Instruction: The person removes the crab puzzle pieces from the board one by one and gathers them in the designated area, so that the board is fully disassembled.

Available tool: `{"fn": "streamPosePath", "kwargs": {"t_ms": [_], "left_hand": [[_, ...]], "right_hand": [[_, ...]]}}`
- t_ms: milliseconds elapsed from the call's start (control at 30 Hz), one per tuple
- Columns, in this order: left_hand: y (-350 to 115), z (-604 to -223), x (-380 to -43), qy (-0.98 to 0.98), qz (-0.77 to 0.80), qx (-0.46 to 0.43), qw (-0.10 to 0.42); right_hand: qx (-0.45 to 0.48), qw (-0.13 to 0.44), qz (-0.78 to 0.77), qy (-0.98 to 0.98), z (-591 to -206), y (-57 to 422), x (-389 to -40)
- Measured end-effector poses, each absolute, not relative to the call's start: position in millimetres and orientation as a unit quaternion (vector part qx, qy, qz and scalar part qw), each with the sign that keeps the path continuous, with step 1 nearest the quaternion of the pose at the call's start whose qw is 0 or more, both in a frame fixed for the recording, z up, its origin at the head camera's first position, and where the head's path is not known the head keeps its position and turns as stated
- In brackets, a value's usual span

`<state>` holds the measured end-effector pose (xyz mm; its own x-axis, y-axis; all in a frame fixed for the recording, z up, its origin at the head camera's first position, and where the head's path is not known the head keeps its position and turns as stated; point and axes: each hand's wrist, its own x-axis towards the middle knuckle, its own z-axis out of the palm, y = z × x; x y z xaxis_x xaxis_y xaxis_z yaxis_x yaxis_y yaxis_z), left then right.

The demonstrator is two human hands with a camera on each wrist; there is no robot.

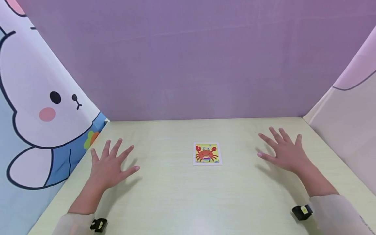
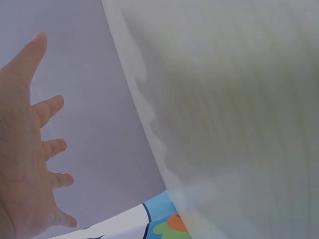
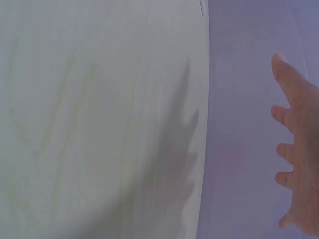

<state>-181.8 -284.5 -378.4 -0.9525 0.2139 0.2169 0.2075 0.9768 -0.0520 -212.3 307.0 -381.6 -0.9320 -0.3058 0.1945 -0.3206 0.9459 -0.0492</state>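
Observation:
A square card [image 1: 207, 154] with a red crab on a yellow ground and a white border lies flat on the pale table [image 1: 164, 195], near the middle. My left hand [image 1: 108, 169] hovers palm down to the card's left, fingers and thumb spread, casting a shadow on the tabletop. To the card's right, my right hand [image 1: 286, 153] is held the same way, fingers spread over its own shadow. Neither hand holds or touches anything. Both wrist views show the spread fingers with nothing between them.
A purple panel [image 1: 205, 65] rises along the table's back edge. On the left hangs a cloth with a cartoon rabbit [image 1: 35, 81]; a pale pink and white cloth [image 1: 346, 114] stands on the right. Small black devices [image 1: 98, 225] sit by both sleeve cuffs.

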Motion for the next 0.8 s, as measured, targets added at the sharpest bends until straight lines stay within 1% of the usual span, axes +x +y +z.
{"fn": "streamPosePath", "kwargs": {"t_ms": [267,600,800], "left_hand": [[-279,-375,-182,-0.985,0.005,-0.118,0.123],[-267,-375,-184,-0.985,-0.004,-0.13,0.116],[-258,-373,-184,-0.982,-0.021,-0.141,0.12]], "right_hand": [[0.186,0.122,0.048,-0.974,-380,296,-209],[0.203,0.142,0.08,-0.966,-379,281,-206],[0.225,0.139,0.11,-0.958,-379,276,-207]]}}
